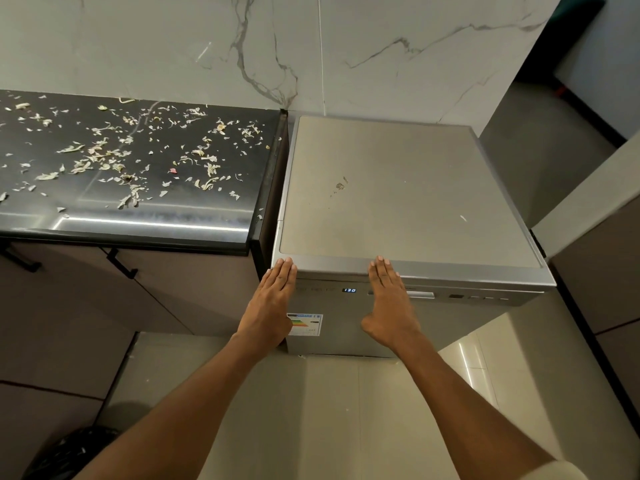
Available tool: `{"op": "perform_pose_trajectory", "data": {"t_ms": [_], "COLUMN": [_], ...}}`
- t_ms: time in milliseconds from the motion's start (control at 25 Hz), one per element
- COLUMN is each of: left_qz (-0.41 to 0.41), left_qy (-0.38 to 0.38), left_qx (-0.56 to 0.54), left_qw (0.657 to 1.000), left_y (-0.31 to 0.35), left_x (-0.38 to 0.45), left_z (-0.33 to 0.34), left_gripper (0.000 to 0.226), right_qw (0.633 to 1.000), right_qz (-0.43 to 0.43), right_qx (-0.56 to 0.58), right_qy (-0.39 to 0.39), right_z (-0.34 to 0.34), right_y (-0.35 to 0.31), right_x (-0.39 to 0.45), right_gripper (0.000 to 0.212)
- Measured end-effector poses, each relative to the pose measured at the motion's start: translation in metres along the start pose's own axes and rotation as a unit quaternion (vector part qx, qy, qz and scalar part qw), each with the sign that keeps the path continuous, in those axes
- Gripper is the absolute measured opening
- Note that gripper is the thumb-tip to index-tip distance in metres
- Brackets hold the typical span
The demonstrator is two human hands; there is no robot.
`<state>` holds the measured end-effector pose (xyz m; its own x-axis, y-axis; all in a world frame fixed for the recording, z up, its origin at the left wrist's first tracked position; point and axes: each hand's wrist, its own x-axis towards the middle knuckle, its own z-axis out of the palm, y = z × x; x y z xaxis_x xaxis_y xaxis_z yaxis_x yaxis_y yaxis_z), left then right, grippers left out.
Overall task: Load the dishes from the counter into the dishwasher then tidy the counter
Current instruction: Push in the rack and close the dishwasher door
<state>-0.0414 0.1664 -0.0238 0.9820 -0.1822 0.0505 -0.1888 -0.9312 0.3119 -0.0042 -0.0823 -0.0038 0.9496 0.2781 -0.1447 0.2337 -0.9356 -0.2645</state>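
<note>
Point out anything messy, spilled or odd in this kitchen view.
Pale dried scraps are strewn all over the black counter, with one small pink bit among them. The dishwasher top carries a small brownish smudge. Nothing else stands out.

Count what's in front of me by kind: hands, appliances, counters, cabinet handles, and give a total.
Hands: 2, left hand and right hand, both flat against the dishwasher front.
Dishwasher: 1, door closed, display lit.
Counter: 1, strewn with scraps.
Cabinet handles: 2, and.
Total: 6.
</note>
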Motion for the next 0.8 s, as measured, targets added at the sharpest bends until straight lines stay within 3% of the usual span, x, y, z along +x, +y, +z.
{"op": "perform_pose_trajectory", "data": {"t_ms": [240,440,800], "left_qz": [-0.015,-0.072,-0.164], "left_qy": [-0.056,-0.002,0.002], "left_qx": [0.007,-0.029,-0.038], "left_qw": [0.998,0.997,0.986], "left_y": [0.002,-0.025,-0.181], "left_x": [0.008,0.009,0.007], "left_z": [-0.036,-0.074,-0.137], "left_gripper": [0.089,0.082,0.086], "right_qw": [0.999,0.998,0.993], "right_qz": [0.035,-0.041,-0.115], "right_qx": [0.016,0.038,0.041], "right_qy": [-0.011,0.002,0.011], "right_z": [-0.02,-0.035,-0.009], "right_y": [-0.039,-0.115,-0.256], "right_x": [0.013,0.037,0.122], "right_gripper": [0.078,0.073,0.072]}}
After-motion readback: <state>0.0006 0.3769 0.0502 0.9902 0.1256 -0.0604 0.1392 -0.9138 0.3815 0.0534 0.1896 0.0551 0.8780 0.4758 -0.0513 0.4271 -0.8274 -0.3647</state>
